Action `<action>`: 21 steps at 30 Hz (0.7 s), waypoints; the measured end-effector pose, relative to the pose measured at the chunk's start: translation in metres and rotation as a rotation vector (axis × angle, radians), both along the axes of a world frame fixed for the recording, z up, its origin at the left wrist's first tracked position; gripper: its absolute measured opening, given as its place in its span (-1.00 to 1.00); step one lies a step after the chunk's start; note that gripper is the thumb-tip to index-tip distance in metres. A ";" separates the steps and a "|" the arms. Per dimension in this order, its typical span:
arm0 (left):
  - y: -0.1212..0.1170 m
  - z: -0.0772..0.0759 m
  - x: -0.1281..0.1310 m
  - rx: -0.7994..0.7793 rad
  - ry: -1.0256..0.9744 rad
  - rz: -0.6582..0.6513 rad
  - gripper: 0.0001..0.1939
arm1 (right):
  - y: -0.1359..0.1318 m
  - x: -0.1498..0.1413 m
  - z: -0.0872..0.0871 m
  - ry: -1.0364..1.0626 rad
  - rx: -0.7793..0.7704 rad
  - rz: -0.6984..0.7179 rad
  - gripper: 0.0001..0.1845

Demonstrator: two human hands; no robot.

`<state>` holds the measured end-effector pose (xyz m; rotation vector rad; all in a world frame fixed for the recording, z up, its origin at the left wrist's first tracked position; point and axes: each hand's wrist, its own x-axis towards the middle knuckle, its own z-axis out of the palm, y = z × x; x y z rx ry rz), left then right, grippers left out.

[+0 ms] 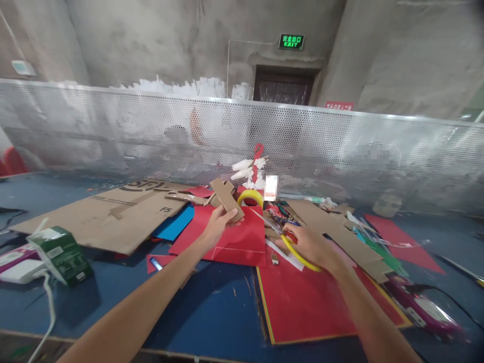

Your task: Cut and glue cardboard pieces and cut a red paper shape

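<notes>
A piece of brown cardboard (228, 200) is pinched in my left hand (219, 224), tilted above the red paper. My right hand (304, 241) grips a pair of scissors (304, 259) with a yellow handle. Their blades point up and left toward the cardboard, apart from it. Under both hands lies a red sheet (234, 242) with a pale line along its lower part. Just behind the cardboard stands a roll of yellow tape (251, 194). White scraps and a small eraser-like piece (274, 259) are beneath my right hand.
A large cardboard sheet (102, 217) covers the left of the blue table (212, 302). A green box (62, 254) and a white cable are at far left. Cardboard strips (333, 232) and a red paper stack (313, 302) lie right. A perforated metal panel (151, 131) stands behind.
</notes>
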<state>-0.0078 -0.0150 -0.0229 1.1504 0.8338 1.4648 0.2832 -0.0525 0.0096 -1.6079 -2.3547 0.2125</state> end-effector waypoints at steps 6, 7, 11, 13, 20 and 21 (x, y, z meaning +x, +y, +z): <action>0.001 -0.007 -0.001 -0.036 0.024 -0.054 -0.52 | -0.003 0.034 -0.001 -0.249 -0.118 -0.019 -0.73; 0.001 -0.008 -0.001 -0.033 0.044 -0.069 -0.52 | -0.004 0.036 -0.002 -0.264 -0.144 -0.018 -0.74; 0.000 -0.008 0.001 0.043 0.236 -0.131 -0.50 | -0.004 0.040 -0.006 -0.258 -0.187 0.018 -0.62; -0.003 -0.007 0.005 0.096 0.331 -0.154 -0.50 | -0.001 0.040 -0.007 -0.228 -0.167 0.021 -0.63; -0.018 -0.009 0.028 0.194 0.502 -0.255 -0.63 | -0.001 0.000 -0.001 0.400 -0.240 0.172 -0.56; -0.020 -0.010 0.032 0.199 0.515 -0.268 -0.64 | -0.001 -0.011 -0.003 0.526 -0.253 0.217 -0.57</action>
